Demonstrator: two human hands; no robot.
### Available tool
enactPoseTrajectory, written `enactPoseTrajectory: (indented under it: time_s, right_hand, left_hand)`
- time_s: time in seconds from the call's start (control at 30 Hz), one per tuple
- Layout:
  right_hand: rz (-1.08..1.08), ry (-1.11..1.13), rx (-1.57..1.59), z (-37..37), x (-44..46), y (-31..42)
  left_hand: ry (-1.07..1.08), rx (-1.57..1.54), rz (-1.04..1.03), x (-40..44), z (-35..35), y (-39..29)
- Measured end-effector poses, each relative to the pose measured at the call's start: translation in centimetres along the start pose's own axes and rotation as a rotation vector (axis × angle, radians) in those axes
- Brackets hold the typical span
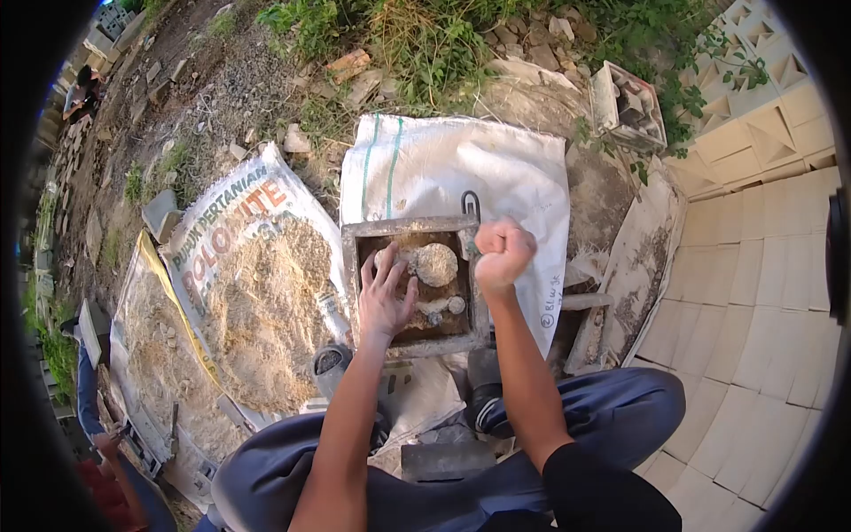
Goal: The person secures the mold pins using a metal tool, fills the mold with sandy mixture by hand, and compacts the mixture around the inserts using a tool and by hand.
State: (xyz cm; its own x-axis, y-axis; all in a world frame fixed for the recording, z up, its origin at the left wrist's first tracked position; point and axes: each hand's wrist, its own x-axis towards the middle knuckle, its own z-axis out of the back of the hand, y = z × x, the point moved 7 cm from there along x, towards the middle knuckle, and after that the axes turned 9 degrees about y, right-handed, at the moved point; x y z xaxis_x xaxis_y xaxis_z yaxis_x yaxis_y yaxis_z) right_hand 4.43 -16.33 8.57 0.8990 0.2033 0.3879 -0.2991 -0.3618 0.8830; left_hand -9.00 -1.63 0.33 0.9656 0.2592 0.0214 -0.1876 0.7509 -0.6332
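In front of me a wooden box-like frame [414, 348] lies on a white woven sack [523, 177]. Inside it are a round, sawdust-dusted piece [436, 264] and a smaller knobbed piece [456, 305]. My left hand [387, 288] is spread over the left part of the frame's inside, its fingers apart on the pieces there; what lies under the palm is hidden. Just right of the frame, my right hand [505, 253] is raised in a fist, with nothing showing in it. A dark metal loop [471, 206] stands at the frame's upper right corner.
Sawdust [275, 310] covers printed sacks on the left. Stacked pale blocks [745, 293] line the right side. A box with dark pieces [628, 105] stands at the upper right. A grey block [448, 462] lies between my legs. Another person's hand [108, 443] shows at lower left.
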Motion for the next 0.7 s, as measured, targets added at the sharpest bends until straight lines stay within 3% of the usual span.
enactPoseTrajectory:
  time_s: [0.03,0.1,0.23,0.3,0.43,0.47,0.57,0.63,0.7]
  right_hand:
    - [0.03,0.084,-0.15,0.8,-1.3,-3.1]
    - [0.006,0.107,-0.145,0.1,0.0,-3.0]
    - [0.173,0.107,-0.029,-1.5,0.2,2.4]
    - [0.08,0.1,-0.22,0.6,-1.5,-2.8]
    - [-0.002,0.171,-0.338,-0.4,0.0,-0.8]
    - [0.093,0.155,-0.368,-1.0,-0.3,1.2]
    - [0.114,0.07,-0.14,0.9,-2.5,-1.2]
    - [0.196,0.171,-0.177,0.0,-1.6,0.0]
    - [-0.179,0.141,-0.14,-0.1,-0.9,-1.2]
  left_hand:
    - [0.009,0.001,-0.001,-0.5,0.1,-0.1]
    - [0.006,0.015,0.004,0.1,0.0,-0.2]
    - [-0.026,0.015,-0.029,0.1,0.0,0.1]
    - [-0.001,-0.014,-0.015,0.0,-0.2,0.0]
    - [0.001,0.016,0.0,0.1,0.1,-0.3]
    - [-0.027,0.004,-0.018,0.4,0.2,-0.3]
    - [-0.039,0.015,-0.041,-0.3,-0.1,-0.2]
    - [-0.053,0.05,-0.058,0.0,0.2,-0.4]
    - [-0.037,0.067,-0.014,-0.5,-0.1,-0.2]
